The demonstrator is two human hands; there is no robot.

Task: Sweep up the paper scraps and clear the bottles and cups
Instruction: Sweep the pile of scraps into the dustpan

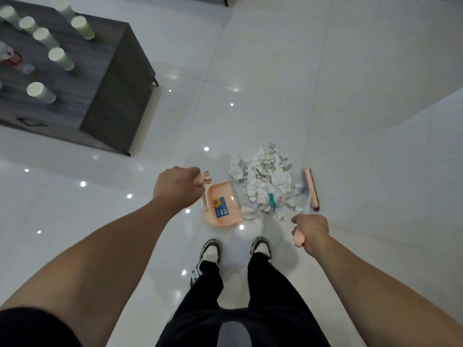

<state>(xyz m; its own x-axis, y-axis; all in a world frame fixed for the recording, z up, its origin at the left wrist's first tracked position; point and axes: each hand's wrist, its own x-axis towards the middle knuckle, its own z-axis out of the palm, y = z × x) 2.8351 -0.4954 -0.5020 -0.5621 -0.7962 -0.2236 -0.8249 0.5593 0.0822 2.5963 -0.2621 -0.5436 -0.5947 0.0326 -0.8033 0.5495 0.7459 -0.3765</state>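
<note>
The person wears a black short-sleeved top (32,326), black trousers (260,291) with a small white marking on the left leg, and white sneakers (210,251) with dark trim; both forearms are bare.

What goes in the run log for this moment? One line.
left hand holds dustpan | right hand holds broom | scraps piled between | cups on table

paper scraps (264,182): white and pale blue, crumpled, heaped on the floor | dustpan (223,205): peach, blue label, set just left of the heap | broom (311,190): peach head laid along the heap's right edge | cups (61,58): pale green, stood upright on the dark table | bottle (10,56): clear, red label, blurred
</note>
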